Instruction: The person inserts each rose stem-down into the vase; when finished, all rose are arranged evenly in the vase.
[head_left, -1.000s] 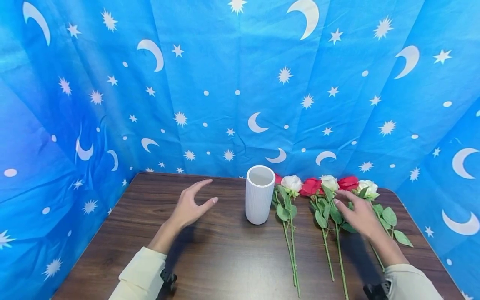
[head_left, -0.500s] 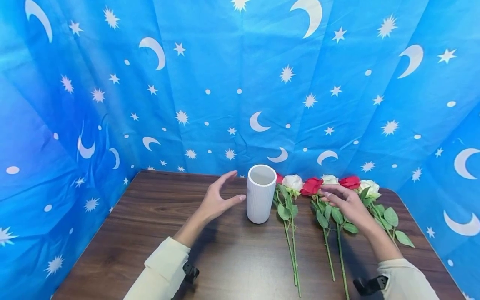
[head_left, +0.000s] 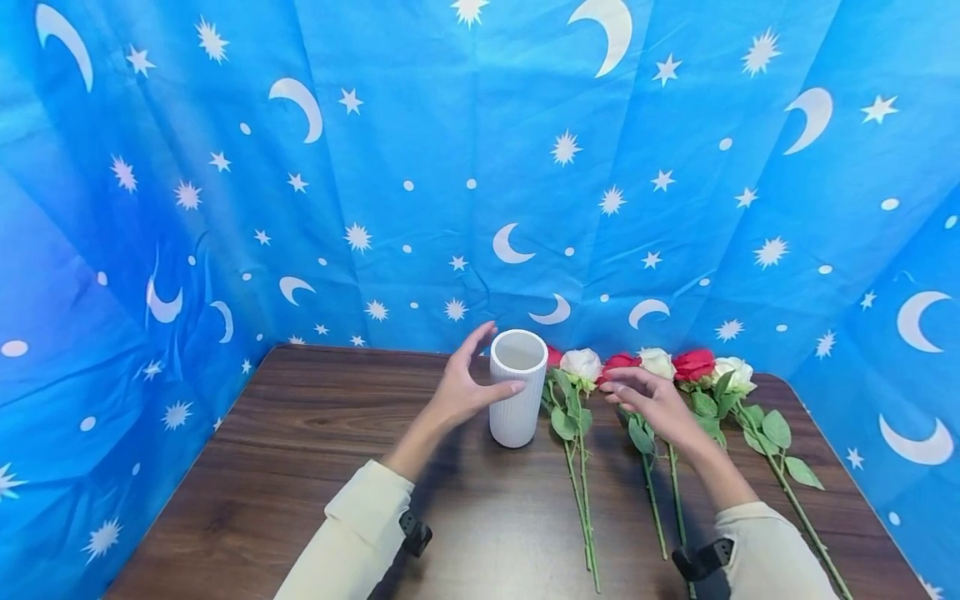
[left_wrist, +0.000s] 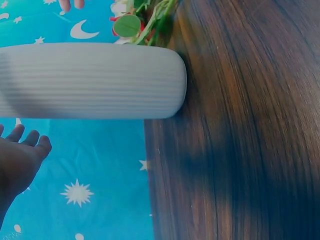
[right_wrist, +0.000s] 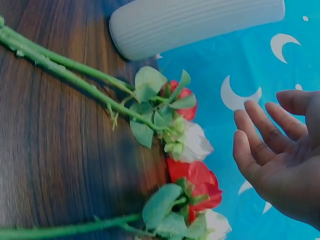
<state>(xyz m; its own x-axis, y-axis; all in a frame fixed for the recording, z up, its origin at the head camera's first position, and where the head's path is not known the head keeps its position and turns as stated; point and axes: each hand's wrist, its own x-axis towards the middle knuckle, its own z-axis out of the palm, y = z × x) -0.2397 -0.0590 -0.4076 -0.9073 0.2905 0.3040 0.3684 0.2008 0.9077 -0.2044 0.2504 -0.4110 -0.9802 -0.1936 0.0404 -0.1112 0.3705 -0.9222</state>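
A white ribbed vase (head_left: 516, 417) stands upright towards the back of the table. My left hand (head_left: 459, 392) is at its left side, thumb in front of the vase and fingers spread behind. In the left wrist view a gap shows between the fingers (left_wrist: 31, 139) and the ribbed wall. My right hand (head_left: 662, 410) hovers above the rose stems to the right of the vase. Nothing is in it; the right wrist view shows its fingers (right_wrist: 267, 131) loosely bent. Beneath and beside it lie a white rose (head_left: 581, 365), a red rose (head_left: 693, 364) and other roses.
The dark wooden table (head_left: 300, 467) ends at a blue cloth (head_left: 420, 208) with moons and stars, hung behind and at both sides. Green rose stems (head_left: 588, 508) point towards the table's front. A leafy stem (head_left: 798, 500) lies at the far right.
My left hand has moved right, up to the vase. My right hand has shifted left over the roses, towards the vase. Vase and roses appear unmoved.
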